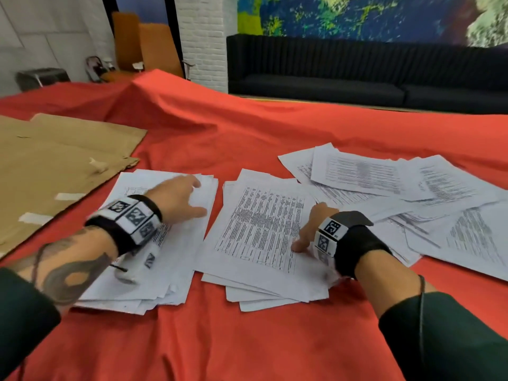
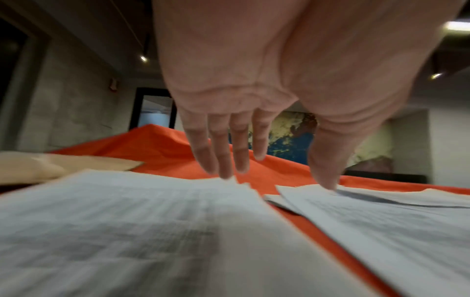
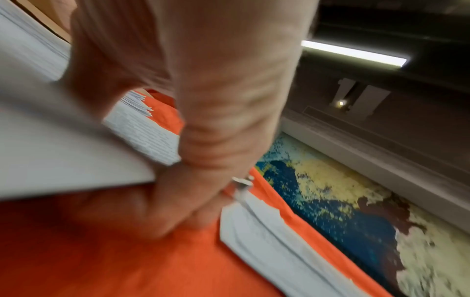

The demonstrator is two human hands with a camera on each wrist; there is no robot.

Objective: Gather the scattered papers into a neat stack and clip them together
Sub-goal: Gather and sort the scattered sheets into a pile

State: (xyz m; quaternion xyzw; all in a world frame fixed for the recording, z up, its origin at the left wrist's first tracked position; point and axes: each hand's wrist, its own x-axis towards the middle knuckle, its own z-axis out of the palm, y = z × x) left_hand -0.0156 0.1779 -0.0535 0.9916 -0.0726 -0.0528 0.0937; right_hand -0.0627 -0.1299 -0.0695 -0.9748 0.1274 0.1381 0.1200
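My left hand (image 1: 178,198) is hovering with fingers spread and relaxed over the left pile (image 1: 143,243), holding nothing. Right of that pile, my right hand (image 1: 310,232) is pinching the edge of the middle pile (image 1: 264,237), thumb on top; the fingers underneath are blurred, so I'm judging. Farther right the loose sheets (image 1: 412,193) are fanning out. Lifting one-sided, the lower pages could slip and splay across the red cloth (image 1: 247,339).

Office lounge or common room. Indicators: long black sofa (image 1: 357,75) against the wall; painted mural (image 1: 371,17) directly above the sofa; white brick pillar (image 1: 204,37) left of the sofa.
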